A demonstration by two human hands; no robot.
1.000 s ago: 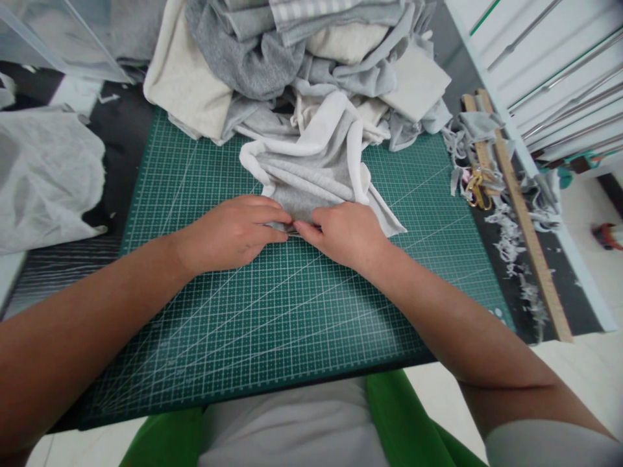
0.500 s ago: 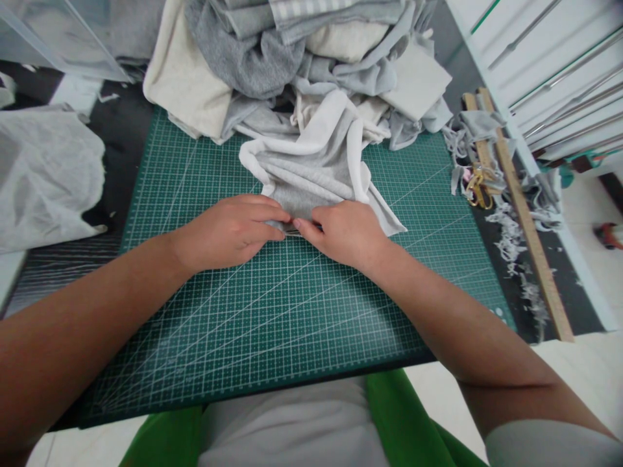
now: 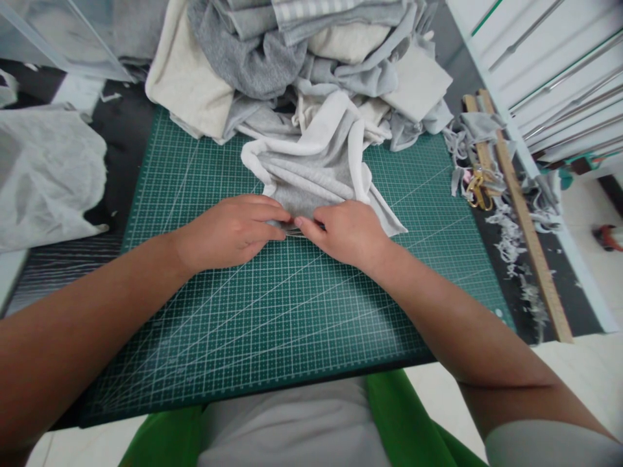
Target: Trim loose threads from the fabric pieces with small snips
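A piece of light grey fabric (image 3: 316, 172) with curled white edges lies crumpled on the green cutting mat (image 3: 253, 324). Along its near edge, my left hand (image 3: 233, 230) is closed on the cloth, fingers pressed together. My right hand (image 3: 345, 233) grips the same edge just to the right, its thumb close to the left fingertips. Several thin layers show between the two hands. The fingertips under the cloth are partly hidden.
A heap of grey and cream fabrics (image 3: 253, 58) covers the mat's far side. At right lie a wooden ruler (image 3: 530, 240), gold-handled scissors (image 3: 479, 191) and fabric scraps (image 3: 509, 233). Pale cloth (image 3: 48, 175) is at left, near a clear plastic bin (image 3: 73, 39).
Almost nothing differs. Both hands stay on the near edge of the grey fabric, and the whole view has shifted very slightly.
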